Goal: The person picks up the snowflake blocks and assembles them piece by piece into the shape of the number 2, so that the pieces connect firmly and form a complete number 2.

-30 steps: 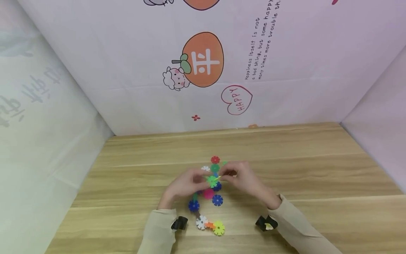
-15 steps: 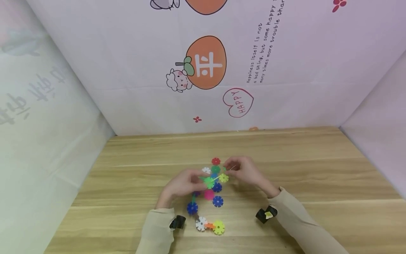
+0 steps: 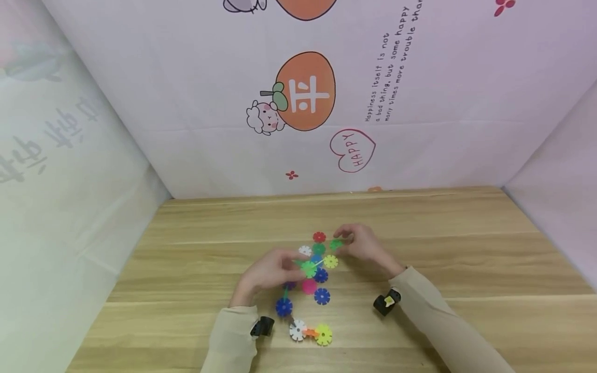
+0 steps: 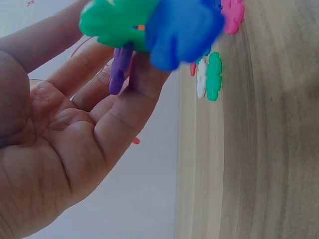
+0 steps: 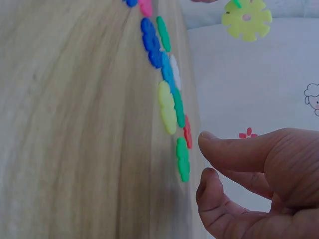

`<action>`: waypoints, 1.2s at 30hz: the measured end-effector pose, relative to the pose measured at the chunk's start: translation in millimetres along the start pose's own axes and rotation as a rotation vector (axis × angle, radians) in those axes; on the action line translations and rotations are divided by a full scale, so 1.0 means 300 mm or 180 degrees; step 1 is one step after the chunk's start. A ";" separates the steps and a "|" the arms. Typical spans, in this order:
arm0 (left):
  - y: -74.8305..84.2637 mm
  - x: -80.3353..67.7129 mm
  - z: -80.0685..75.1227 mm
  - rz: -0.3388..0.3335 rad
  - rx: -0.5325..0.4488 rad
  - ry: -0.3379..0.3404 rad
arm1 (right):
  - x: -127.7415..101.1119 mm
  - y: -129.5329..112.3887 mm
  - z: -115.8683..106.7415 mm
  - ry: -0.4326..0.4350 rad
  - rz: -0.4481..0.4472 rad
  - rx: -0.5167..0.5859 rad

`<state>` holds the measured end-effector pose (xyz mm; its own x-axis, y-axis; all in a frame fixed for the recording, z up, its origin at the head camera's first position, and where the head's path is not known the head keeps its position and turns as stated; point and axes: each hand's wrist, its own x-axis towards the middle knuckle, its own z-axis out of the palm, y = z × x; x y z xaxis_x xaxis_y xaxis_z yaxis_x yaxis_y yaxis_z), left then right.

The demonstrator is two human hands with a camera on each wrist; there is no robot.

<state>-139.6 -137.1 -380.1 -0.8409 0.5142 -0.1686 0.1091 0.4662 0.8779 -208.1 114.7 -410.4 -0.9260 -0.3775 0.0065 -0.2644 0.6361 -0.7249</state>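
Observation:
My left hand [image 3: 275, 269] grips a linked chain of notched plastic discs, with a light green disc [image 3: 309, 269] at its fingertips. In the left wrist view, green [image 4: 119, 22], blue [image 4: 184, 32] and purple [image 4: 120, 69] discs of the chain show beside the fingers. The chain hangs toward the front through a blue disc [image 3: 283, 307], a white one [image 3: 297, 330], an orange one [image 3: 310, 332] and a yellow one [image 3: 323, 334]. My right hand [image 3: 363, 242] holds nothing; its thumb and fingers are parted close to a loose green disc [image 5: 183, 159] on the table.
Several loose discs lie between the hands, among them red [image 3: 319, 237], white [image 3: 305, 250], yellow [image 3: 330, 261], pink [image 3: 309, 286] and dark blue [image 3: 322, 296]. The wooden table [image 3: 443, 233] meets a printed cloth wall [image 3: 210, 155] at the back.
My right hand has left the chain's yellow piece and moved back and right to the loose green disc. My left hand has stayed nearly in place with the chain.

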 end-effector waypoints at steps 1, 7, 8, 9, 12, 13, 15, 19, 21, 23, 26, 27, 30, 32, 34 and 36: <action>0.000 0.000 0.001 -0.0007 0.0005 0.0001 | 0.003 0.004 0.000 -0.0002 -0.0015 -0.0042; -0.003 0.004 0.005 -0.0018 0.0037 0.0000 | 0.010 0.021 -0.001 -0.0074 -0.0114 -0.0205; -0.003 0.006 0.006 -0.0024 0.0034 0.0000 | 0.011 0.023 -0.001 -0.0089 -0.0116 -0.0234; -0.004 0.007 0.006 -0.0020 0.0037 0.0000 | 0.011 0.024 -0.001 -0.0099 -0.0100 -0.0257; -0.003 0.008 0.008 -0.0024 0.0051 0.0002 | 0.016 0.030 0.001 -0.0112 -0.0130 -0.0393; -0.003 0.009 0.009 -0.0039 0.0050 0.0005 | 0.018 0.030 0.001 -0.0115 -0.0143 -0.0443; -0.002 0.009 0.009 -0.0026 0.0067 0.0005 | 0.021 0.031 0.002 -0.0121 -0.0174 -0.0537; 0.000 0.008 0.009 0.0002 0.0083 0.0007 | 0.022 0.025 0.004 -0.0155 -0.0136 -0.0566; 0.001 0.007 0.008 0.0012 0.0072 0.0006 | 0.017 0.018 0.005 -0.0187 -0.0110 -0.0508; 0.001 0.007 0.008 0.0001 0.0062 0.0004 | 0.010 0.011 0.006 -0.0213 -0.0115 -0.0431; 0.000 0.008 0.007 -0.0006 0.0077 0.0001 | -0.003 0.003 0.008 -0.0218 -0.0169 -0.0320; 0.000 0.008 0.007 -0.0007 0.0092 -0.0001 | -0.006 0.002 0.010 -0.0211 -0.0183 -0.0280; -0.002 0.010 0.006 -0.0004 0.0110 -0.0008 | -0.016 -0.002 0.010 -0.0189 -0.0231 -0.0228; -0.002 0.011 0.006 -0.0005 0.0108 -0.0012 | -0.024 -0.006 0.008 -0.0187 -0.0271 -0.0190; -0.003 0.012 0.007 -0.0009 0.0103 -0.0015 | -0.034 -0.015 0.003 -0.0187 -0.0320 -0.0136; -0.003 0.013 0.007 -0.0010 0.0090 -0.0017 | -0.047 -0.027 -0.003 -0.0171 -0.0365 -0.0062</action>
<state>-141.8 -134.1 -382.6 -0.8385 0.5165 -0.1738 0.1213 0.4879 0.8644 -193.1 115.4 -403.9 -0.8737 -0.4837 0.0513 -0.3734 0.5993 -0.7081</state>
